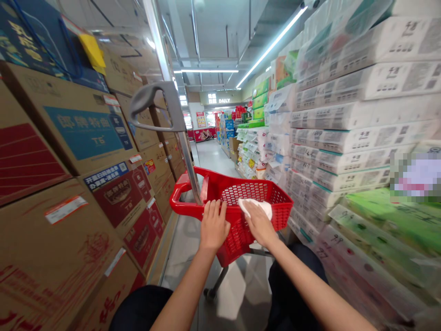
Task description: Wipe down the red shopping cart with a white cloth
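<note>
A red plastic shopping basket [275,202] on a wheeled frame stands in the aisle in front of me. My left hand [213,226] rests on its near rim, fingers curled over the edge. My right hand [259,223] presses a white cloth [257,205] flat against the basket's near wall and rim. A grey pull handle [156,99] on a metal pole rises from the basket's left side. My knees in dark trousers show below.
Stacked brown cardboard cartons [69,184] wall the left side. Piles of packaged tissue [354,138] crowd the right. The narrow grey floor [210,158] runs ahead to distant shelves and a "DAILY" sign [223,100].
</note>
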The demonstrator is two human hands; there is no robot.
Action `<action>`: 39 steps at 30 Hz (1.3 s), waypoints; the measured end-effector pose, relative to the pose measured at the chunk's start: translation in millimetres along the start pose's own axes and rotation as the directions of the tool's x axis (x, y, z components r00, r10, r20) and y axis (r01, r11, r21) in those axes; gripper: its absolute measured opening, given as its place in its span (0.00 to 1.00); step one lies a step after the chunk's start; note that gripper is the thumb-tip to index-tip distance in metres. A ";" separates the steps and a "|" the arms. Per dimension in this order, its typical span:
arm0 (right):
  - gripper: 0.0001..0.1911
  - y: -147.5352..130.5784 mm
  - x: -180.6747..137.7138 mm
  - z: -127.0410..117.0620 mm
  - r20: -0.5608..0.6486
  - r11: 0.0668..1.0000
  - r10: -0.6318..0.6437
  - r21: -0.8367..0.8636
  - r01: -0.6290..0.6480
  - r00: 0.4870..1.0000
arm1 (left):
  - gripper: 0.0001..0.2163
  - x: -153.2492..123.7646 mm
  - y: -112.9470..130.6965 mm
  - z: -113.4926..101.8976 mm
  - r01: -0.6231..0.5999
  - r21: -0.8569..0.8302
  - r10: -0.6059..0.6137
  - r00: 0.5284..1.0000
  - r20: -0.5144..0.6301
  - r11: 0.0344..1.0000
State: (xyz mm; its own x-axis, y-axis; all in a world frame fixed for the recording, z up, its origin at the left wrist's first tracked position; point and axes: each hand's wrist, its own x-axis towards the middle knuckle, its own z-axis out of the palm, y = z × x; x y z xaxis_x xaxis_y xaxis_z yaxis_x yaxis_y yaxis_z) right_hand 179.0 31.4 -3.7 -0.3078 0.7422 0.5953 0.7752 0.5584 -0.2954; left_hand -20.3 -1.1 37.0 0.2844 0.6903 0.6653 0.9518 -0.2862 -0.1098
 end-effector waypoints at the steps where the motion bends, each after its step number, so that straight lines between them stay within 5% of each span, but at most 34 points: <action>1: 0.29 -16.8 5.1 3.1 -0.002 0.998 -0.041 0.048 0.041 0.999 | 0.30 0.2 1.6 0.6 -0.003 0.001 0.003 1.000 -0.004 1.000; 4: 0.31 -56.6 15.6 8.8 -0.027 0.979 -0.118 0.165 0.121 0.993 | 0.35 -0.2 1.9 0.2 -0.011 0.006 0.011 1.000 -0.024 1.000; 7: 0.31 -64.9 15.9 7.2 -0.018 0.972 -0.151 0.181 0.152 0.988 | 0.36 -1.2 -1.1 -1.2 -0.020 0.011 0.020 0.999 -0.030 1.000; 17: 0.28 43.8 -15.2 -14.1 -0.006 0.998 -0.049 -0.042 0.048 0.999 | 0.28 -2.4 -4.7 -3.0 -0.047 0.027 0.047 0.999 0.002 0.999; 21: 0.28 62.5 -19.8 -14.4 -0.057 0.994 0.058 -0.090 -0.063 0.997 | 0.27 -1.4 0.7 -3.0 -0.044 0.001 0.044 0.999 0.002 0.999; 25: 0.27 30.0 -11.4 -5.4 -0.050 0.996 0.072 -0.052 -0.074 0.996 | 0.27 -0.7 6.4 -2.3 -0.039 -0.010 0.039 0.999 -0.004 0.999; 29: 0.29 -23.0 2.2 3.2 -0.013 0.996 -0.059 0.069 0.060 0.998 | 0.29 -1.6 6.1 -1.2 -0.045 -0.011 0.044 0.999 -0.015 0.999; 32: 0.29 -37.5 7.5 1.5 0.003 0.983 -0.136 0.126 0.135 0.991 | 0.29 -2.7 -0.9 -1.4 -0.062 -0.007 0.062 0.998 -0.021 0.998; 39: 0.29 27.9 -4.7 -15.9 0.033 0.989 -0.147 0.027 0.146 0.989 | 0.32 -2.6 -20.7 -4.6 -0.078 -0.013 0.077 0.996 -0.045 0.997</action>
State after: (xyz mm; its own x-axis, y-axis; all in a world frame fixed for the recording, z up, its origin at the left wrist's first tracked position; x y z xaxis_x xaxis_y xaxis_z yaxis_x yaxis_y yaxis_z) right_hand 210.8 37.6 -2.8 -0.4361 0.6641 0.6073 0.7067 0.6705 -0.2257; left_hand -41.3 0.0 40.9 0.3517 0.6353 0.6875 0.9251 -0.3481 -0.1516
